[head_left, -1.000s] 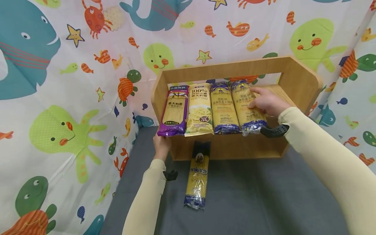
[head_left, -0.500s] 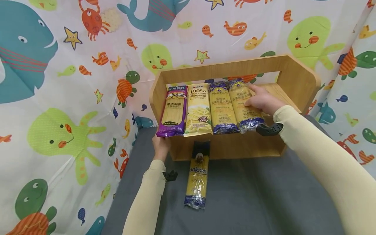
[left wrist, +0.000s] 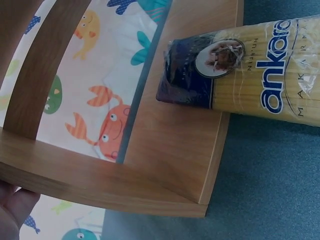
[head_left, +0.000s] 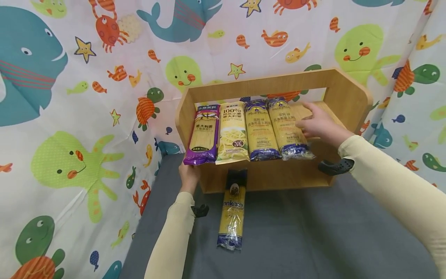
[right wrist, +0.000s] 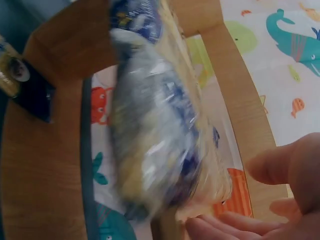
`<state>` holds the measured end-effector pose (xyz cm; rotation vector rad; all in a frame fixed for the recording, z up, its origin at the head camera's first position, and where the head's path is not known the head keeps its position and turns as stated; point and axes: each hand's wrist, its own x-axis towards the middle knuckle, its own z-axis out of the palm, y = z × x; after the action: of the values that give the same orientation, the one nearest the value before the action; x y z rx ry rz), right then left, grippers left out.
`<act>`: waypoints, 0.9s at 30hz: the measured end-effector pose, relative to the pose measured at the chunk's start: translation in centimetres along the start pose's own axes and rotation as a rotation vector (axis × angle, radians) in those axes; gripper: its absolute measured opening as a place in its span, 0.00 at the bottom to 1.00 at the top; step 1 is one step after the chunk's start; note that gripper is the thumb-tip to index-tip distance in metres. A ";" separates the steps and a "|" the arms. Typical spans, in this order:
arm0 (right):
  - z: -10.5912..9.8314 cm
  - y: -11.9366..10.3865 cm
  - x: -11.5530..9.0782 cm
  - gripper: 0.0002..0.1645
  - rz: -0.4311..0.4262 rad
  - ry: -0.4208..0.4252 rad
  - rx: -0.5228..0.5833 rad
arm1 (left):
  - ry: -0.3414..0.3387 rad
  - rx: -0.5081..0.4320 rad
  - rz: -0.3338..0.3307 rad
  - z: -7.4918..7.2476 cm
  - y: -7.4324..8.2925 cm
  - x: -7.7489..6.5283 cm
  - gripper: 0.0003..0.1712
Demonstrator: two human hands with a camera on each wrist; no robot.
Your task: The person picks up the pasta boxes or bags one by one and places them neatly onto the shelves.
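Four packs of pasta lie side by side on the upper board of a wooden shelf (head_left: 268, 182): a purple pack (head_left: 203, 133), a cream pack (head_left: 232, 133), a blue-and-yellow spaghetti pack (head_left: 262, 130) and a similar spaghetti pack (head_left: 288, 128) at the right. Beside that last pack is my right hand (head_left: 320, 124), thumb and fingers spread; in the right wrist view its fingertips (right wrist: 210, 227) are close to the wrapper, and contact is unclear. My left hand (head_left: 189, 177) holds the shelf's left side panel (left wrist: 100, 182), with most of its fingers hidden.
Below, an Ankara spaghetti pack (head_left: 232, 213) lies with its dark end on the shelf's lower board and the rest on the grey table (head_left: 296, 236). Sea-animal fabric (head_left: 87, 128) hangs behind and at both sides. Bare board (head_left: 331, 110) shows right of the packs.
My right hand has come away from the top of the rightmost spaghetti pack and shifted right, its fingers looser. The left hand stays at the side panel. The head view has shifted slightly.
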<state>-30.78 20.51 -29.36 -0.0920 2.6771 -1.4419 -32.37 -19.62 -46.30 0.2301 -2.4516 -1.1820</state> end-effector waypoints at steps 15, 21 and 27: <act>-2.8 9.7 -6.6 0.34 0.017 0.088 -0.016 | -0.041 -0.036 -0.032 0.0 0.0 0.2 0.20; -0.7 13.3 -7.1 0.33 0.074 0.032 -0.016 | -0.023 -0.035 -0.011 -0.1 0.1 0.0 0.19; 3.9 16.1 -7.2 0.32 0.128 -0.039 0.017 | -0.019 -0.017 -0.018 0.0 0.1 -0.1 0.19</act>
<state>-23.27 26.91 -44.51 0.0505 2.5873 -1.4090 -32.30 -19.53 -46.25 0.2380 -2.4605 -1.2175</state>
